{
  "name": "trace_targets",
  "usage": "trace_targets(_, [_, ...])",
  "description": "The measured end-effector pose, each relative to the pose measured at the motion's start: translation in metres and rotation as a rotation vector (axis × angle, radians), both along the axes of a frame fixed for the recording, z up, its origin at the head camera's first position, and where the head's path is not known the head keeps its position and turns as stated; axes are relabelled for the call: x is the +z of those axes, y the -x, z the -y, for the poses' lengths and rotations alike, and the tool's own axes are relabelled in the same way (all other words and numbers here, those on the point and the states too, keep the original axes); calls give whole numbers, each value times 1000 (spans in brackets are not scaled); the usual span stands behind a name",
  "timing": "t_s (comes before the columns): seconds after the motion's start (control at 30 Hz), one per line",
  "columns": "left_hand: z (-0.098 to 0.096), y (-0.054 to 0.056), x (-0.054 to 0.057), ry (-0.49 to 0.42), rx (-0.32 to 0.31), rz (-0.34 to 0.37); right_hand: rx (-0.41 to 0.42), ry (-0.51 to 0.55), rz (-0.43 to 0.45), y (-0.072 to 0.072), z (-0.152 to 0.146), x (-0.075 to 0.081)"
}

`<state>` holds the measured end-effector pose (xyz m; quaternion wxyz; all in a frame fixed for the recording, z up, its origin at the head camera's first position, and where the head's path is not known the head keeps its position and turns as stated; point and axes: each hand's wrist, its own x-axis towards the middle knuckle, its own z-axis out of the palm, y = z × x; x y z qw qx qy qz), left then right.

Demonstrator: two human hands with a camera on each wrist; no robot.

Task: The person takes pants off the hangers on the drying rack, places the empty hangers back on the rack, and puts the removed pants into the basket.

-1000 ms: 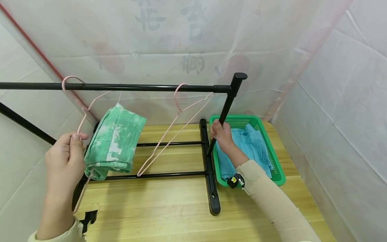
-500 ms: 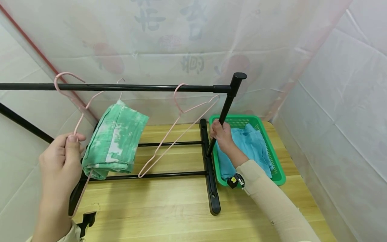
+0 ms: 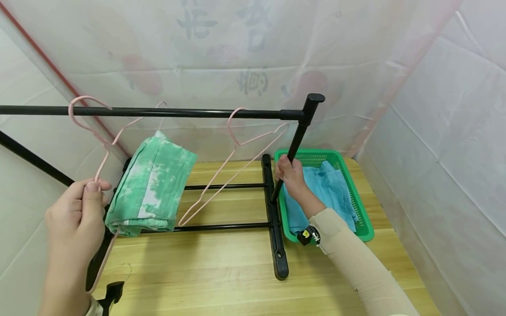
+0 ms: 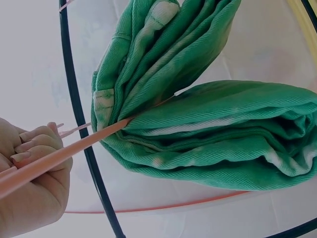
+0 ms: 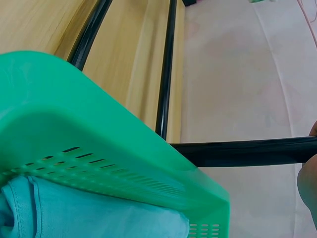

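Observation:
My left hand [image 3: 75, 224] pinches the near arm of a pink hanger [image 3: 103, 163] between thumb and fingers. The hanger's hook loops over the top rail [image 3: 189, 113] of a black clothes rack. Folded green-and-white tie-dye trousers [image 3: 152, 186] drape over its bottom bar; the left wrist view shows the bar [image 4: 74, 148] running into the fold of the trousers [image 4: 198, 134]. At the right, my right hand [image 3: 291, 177] grips the rack's black upright [image 3: 298, 138]. Only a bit of that hand [image 5: 309, 183] shows at the edge of the right wrist view.
A second, bare pink hanger [image 3: 221, 169] hangs on the rail nearer the upright. Behind my right forearm, a green basket [image 3: 365, 226] with blue cloth [image 3: 336, 191] stands on the wooden table [image 3: 221, 272]. The rack's black foot [image 3: 280, 259] lies beside it. Pale sheeting walls enclose the table.
My left hand has moved left and slightly down, and the held hanger's hook has slid left along the rail. The trousers have shifted slightly right in view. The right hand keeps its place.

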<state>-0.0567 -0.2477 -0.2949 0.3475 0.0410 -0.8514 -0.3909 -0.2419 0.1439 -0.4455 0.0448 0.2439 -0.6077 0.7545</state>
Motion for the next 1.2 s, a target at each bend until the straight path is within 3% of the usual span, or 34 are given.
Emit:
trace_targets(0.33, [-4,-9,-1,11,-85,-69,-1,-6,-3,0,-1,2])
trace_targets(0.5, [-7,-15,-3,19,-93,-44,7,0,6,0,-2,2])
trace_targets(0.73, [-12,-22,-6,33,-30,63,0,-3,15,2,-2,1])
trace_targets(1.2, [-16,-24,-26,36,-106,30,-2,-8,35,2,-1,0])
